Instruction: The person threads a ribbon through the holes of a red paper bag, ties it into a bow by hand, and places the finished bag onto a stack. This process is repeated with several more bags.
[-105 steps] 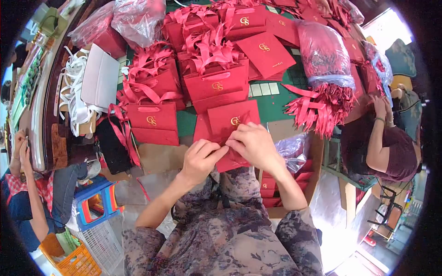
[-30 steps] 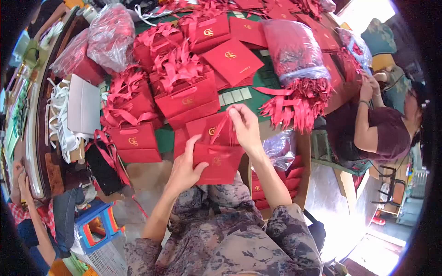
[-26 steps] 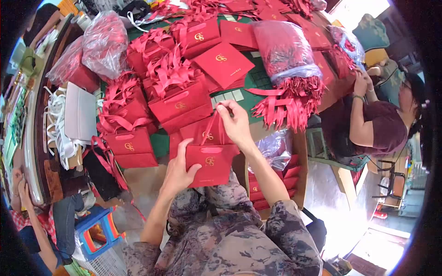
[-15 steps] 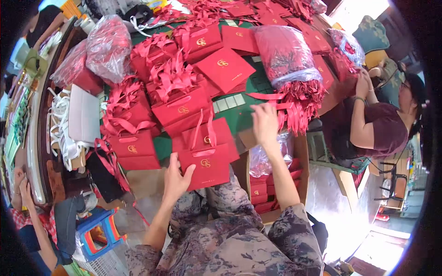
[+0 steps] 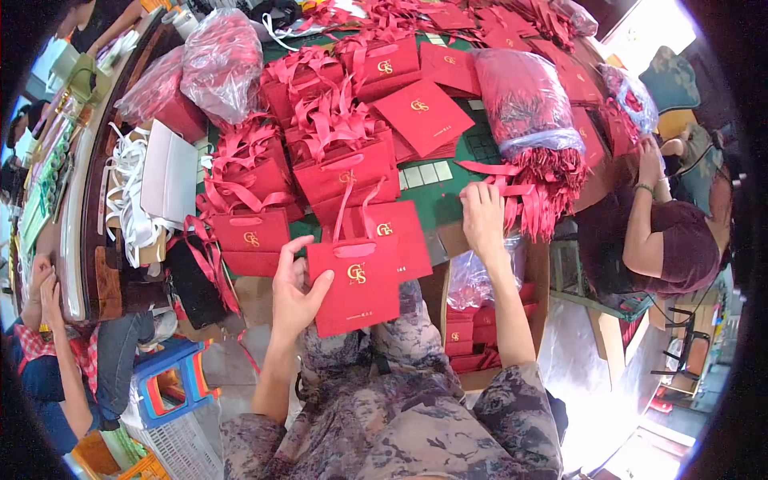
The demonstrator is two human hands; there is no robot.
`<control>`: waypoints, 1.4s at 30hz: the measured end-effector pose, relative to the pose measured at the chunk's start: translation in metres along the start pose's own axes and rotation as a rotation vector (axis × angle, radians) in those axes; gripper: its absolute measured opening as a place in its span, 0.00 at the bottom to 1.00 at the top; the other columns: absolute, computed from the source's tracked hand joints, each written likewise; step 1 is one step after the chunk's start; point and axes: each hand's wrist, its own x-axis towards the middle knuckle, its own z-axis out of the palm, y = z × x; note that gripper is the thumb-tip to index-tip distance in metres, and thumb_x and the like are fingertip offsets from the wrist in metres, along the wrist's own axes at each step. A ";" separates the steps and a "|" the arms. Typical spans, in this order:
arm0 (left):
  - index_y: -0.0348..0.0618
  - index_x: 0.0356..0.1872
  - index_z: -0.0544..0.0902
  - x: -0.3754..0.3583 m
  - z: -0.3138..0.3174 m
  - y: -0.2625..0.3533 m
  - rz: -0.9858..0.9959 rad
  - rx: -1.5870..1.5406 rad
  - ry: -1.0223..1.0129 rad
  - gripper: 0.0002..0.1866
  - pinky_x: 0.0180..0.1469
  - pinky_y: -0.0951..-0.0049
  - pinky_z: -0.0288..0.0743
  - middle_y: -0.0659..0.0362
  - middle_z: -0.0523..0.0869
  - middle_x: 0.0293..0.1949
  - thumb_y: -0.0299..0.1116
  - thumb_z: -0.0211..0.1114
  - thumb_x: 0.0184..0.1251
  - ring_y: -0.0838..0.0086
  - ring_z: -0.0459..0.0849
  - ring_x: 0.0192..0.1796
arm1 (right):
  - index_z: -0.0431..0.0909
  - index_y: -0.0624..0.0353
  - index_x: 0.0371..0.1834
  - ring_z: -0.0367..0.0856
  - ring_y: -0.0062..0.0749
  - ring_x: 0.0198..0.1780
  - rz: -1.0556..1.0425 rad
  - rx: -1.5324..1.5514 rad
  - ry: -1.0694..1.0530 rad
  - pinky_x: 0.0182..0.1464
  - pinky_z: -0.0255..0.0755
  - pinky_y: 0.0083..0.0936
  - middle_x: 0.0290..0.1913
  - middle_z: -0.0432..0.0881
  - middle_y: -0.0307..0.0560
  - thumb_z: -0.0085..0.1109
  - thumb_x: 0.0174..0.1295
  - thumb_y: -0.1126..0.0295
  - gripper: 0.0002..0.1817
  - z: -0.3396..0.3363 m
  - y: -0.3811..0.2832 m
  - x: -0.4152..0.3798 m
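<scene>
A green-topped work table (image 5: 448, 204) crowded with red gift bags fills my view, with a clear plastic sack of red ribbons (image 5: 532, 104) lying across its right side and finished bags (image 5: 344, 172) standing in rows with their ribbon handles up. At the table's near edge, just above my lap, my left hand (image 5: 294, 290) grips a small red paper bag (image 5: 356, 284) with a gold logo, thumb on its front face and fingers wrapped behind its left edge. Its ribbon handle (image 5: 352, 212) rises in a loop. My right hand (image 5: 484, 216) rests flat, fingers spread, on the loose ribbon ends spilling from the sack; whether it has pinched one I cannot tell from here. The bag looks light and stiff-sided but easy to crease, so I judge it best held by the side fold or the reinforced top rim, not the slippery ribbon. A co-worker's hand (image 5: 650, 156) works at the table's right edge.
</scene>
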 end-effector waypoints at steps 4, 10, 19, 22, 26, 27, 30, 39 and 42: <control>0.40 0.70 0.63 -0.005 0.002 0.007 0.007 0.061 0.035 0.32 0.59 0.71 0.79 0.52 0.86 0.53 0.14 0.61 0.66 0.72 0.85 0.54 | 0.76 0.55 0.44 0.75 0.48 0.55 -0.178 0.114 0.002 0.56 0.66 0.46 0.47 0.79 0.48 0.59 0.61 0.73 0.08 -0.010 -0.040 -0.012; 0.38 0.65 0.68 -0.005 -0.008 0.025 0.027 0.033 -0.015 0.26 0.61 0.72 0.75 0.55 0.82 0.53 0.15 0.60 0.67 0.75 0.81 0.57 | 0.73 0.58 0.52 0.82 0.52 0.39 -0.148 0.842 -0.242 0.38 0.78 0.42 0.45 0.77 0.53 0.66 0.63 0.66 0.18 -0.035 -0.146 -0.050; 0.38 0.60 0.71 -0.005 -0.007 0.052 -0.004 -0.080 -0.002 0.19 0.56 0.75 0.77 0.58 0.83 0.50 0.20 0.63 0.71 0.79 0.81 0.52 | 0.72 0.56 0.65 0.85 0.47 0.37 -0.339 0.737 -0.323 0.35 0.81 0.37 0.44 0.74 0.49 0.78 0.45 0.42 0.46 -0.060 -0.172 -0.061; 0.38 0.62 0.72 -0.011 -0.011 0.066 -0.197 -0.178 -0.010 0.21 0.49 0.78 0.77 0.61 0.84 0.44 0.20 0.64 0.71 0.82 0.82 0.46 | 0.71 0.59 0.68 0.84 0.44 0.35 -0.433 0.760 -0.298 0.35 0.81 0.36 0.42 0.76 0.48 0.73 0.59 0.61 0.35 -0.066 -0.165 -0.069; 0.38 0.68 0.72 -0.015 -0.014 0.058 -0.065 -0.119 -0.082 0.26 0.42 0.82 0.74 0.64 0.82 0.37 0.22 0.66 0.70 0.85 0.79 0.38 | 0.75 0.60 0.64 0.82 0.36 0.31 -0.093 0.909 0.023 0.35 0.79 0.31 0.39 0.81 0.47 0.60 0.69 0.73 0.20 -0.067 -0.166 -0.078; 0.38 0.69 0.71 -0.012 -0.006 0.055 0.036 0.077 -0.018 0.28 0.40 0.83 0.74 0.65 0.81 0.35 0.22 0.67 0.69 0.85 0.78 0.36 | 0.75 0.60 0.64 0.82 0.36 0.31 -0.095 0.912 0.020 0.35 0.79 0.31 0.39 0.81 0.47 0.60 0.69 0.73 0.20 -0.060 -0.166 -0.077; 0.40 0.66 0.74 0.005 0.016 0.023 0.186 0.480 0.076 0.29 0.45 0.75 0.77 0.59 0.82 0.39 0.28 0.73 0.64 0.75 0.81 0.41 | 0.72 0.63 0.66 0.82 0.28 0.37 0.570 1.188 0.034 0.40 0.79 0.32 0.46 0.83 0.41 0.53 0.76 0.70 0.18 -0.046 -0.166 -0.078; 0.41 0.68 0.73 0.010 0.044 -0.052 0.321 0.961 -0.008 0.36 0.62 0.54 0.68 0.49 0.75 0.58 0.36 0.75 0.57 0.51 0.71 0.60 | 0.72 0.65 0.56 0.82 0.32 0.48 0.656 0.783 -0.451 0.52 0.75 0.30 0.50 0.83 0.51 0.49 0.77 0.72 0.11 -0.052 -0.100 -0.110; 0.41 0.68 0.73 0.011 0.043 -0.045 0.313 0.931 -0.009 0.36 0.61 0.55 0.68 0.50 0.75 0.57 0.35 0.75 0.57 0.51 0.71 0.60 | 0.76 0.63 0.52 0.73 0.32 0.34 0.469 0.618 -0.259 0.39 0.70 0.28 0.38 0.75 0.46 0.49 0.73 0.80 0.09 -0.077 -0.095 -0.097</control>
